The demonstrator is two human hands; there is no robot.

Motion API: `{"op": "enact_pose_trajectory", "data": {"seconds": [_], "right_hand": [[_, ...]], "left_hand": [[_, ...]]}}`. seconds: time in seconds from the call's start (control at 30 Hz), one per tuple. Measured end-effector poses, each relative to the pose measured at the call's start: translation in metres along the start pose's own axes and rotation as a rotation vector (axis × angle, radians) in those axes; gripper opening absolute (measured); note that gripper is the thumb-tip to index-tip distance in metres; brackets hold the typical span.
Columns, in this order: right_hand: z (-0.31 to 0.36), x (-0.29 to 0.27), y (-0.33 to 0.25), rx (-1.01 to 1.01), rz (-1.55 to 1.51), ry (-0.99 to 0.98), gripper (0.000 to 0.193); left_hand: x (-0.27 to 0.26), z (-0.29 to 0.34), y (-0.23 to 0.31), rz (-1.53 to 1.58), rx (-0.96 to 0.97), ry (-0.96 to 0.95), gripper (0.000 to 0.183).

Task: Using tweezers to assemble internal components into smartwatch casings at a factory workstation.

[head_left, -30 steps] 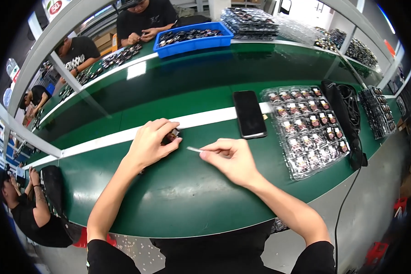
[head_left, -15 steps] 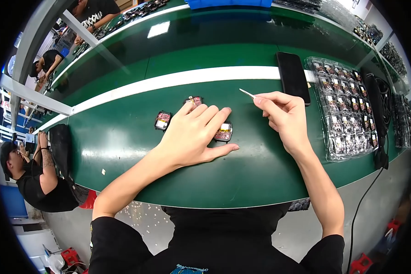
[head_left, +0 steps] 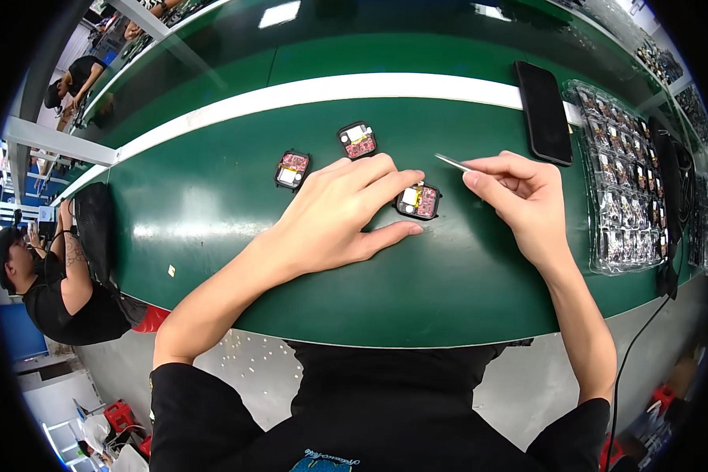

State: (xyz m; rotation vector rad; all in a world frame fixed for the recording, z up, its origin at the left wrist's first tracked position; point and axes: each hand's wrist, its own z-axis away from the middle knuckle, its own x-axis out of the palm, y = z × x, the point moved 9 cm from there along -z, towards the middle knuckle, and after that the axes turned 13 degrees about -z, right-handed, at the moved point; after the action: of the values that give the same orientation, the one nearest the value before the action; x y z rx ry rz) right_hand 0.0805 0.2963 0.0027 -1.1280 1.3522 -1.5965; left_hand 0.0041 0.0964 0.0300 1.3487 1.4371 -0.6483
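On the green bench my left hand [head_left: 340,206] is spread, palm down, over the surface. A black square watch module [head_left: 418,201] with a red circuit board sits between its index fingertip and thumb. The index tip is at the module's upper edge and the thumb lies just below; whether they press on it I cannot tell. Two similar modules lie beyond this hand, one at the far left [head_left: 292,169] and one farther back [head_left: 358,140]. To the right, my right hand [head_left: 527,200] pinches slim silver tweezers [head_left: 453,162], raised with the tip pointing left toward the nearest module.
A black phone [head_left: 543,114] lies across the white strip [head_left: 307,88] at back right. Beside it stands a clear plastic tray [head_left: 606,263] with several modules. A cable [head_left: 628,346] hangs at the bench's right end. Another person [head_left: 71,291] sits at the left.
The view has shifted, uncovering more bench at the front modules. My left index finger and thumb have come closer around the nearest module. The back module, partly covered before, now shows almost whole.
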Motion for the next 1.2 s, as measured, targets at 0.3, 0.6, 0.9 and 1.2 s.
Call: {"op": "enact_pose_trajectory", "data": {"seconds": [0.3,0.6,0.9,1.2], "right_hand": [[0.025,0.008,-0.009,-0.127,0.12,-0.057,0.017],[0.027,0.025,-0.019,-0.354,0.447,-0.137,0.007],[0.027,0.03,-0.02,-0.377,0.45,-0.151,0.009],[0.031,0.025,-0.023,-0.445,0.486,-0.124,0.015]], "left_hand": [[0.004,-0.002,-0.005,0.156,-0.03,-0.006,0.057],[0.008,-0.002,-0.005,0.237,-0.045,-0.119,0.055],[0.009,-0.003,-0.008,0.263,-0.028,-0.068,0.055],[0.004,-0.005,-0.011,0.306,-0.155,-0.082,0.052]]}}
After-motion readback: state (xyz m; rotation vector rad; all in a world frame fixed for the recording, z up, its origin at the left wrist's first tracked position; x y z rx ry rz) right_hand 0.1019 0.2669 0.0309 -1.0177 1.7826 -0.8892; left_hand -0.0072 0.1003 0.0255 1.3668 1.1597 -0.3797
